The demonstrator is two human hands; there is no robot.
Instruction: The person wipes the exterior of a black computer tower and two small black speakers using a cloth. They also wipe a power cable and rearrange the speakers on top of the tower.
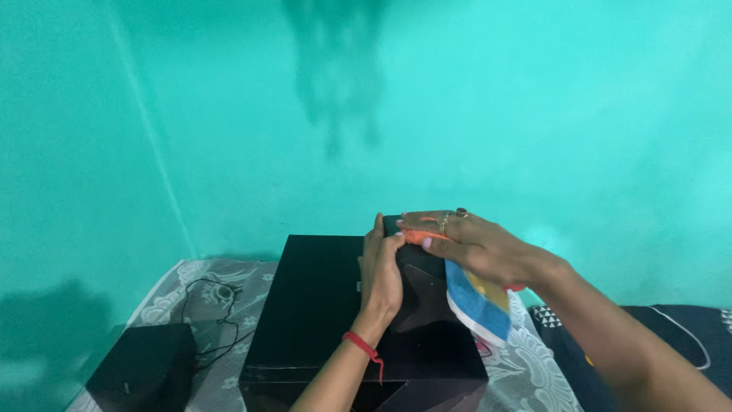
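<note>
Teal wall behind, patterned bedsheet (534, 374) below w/ big black speaker box (320, 305) on it. Small black speaker (415, 263) sits atop box. Left hand (381, 275) flat against its side, fingers straight; right hand (476, 248) presses multicolour cloth (476, 301) on its top. Another small speaker (145, 366) at left w/ cables.
</note>
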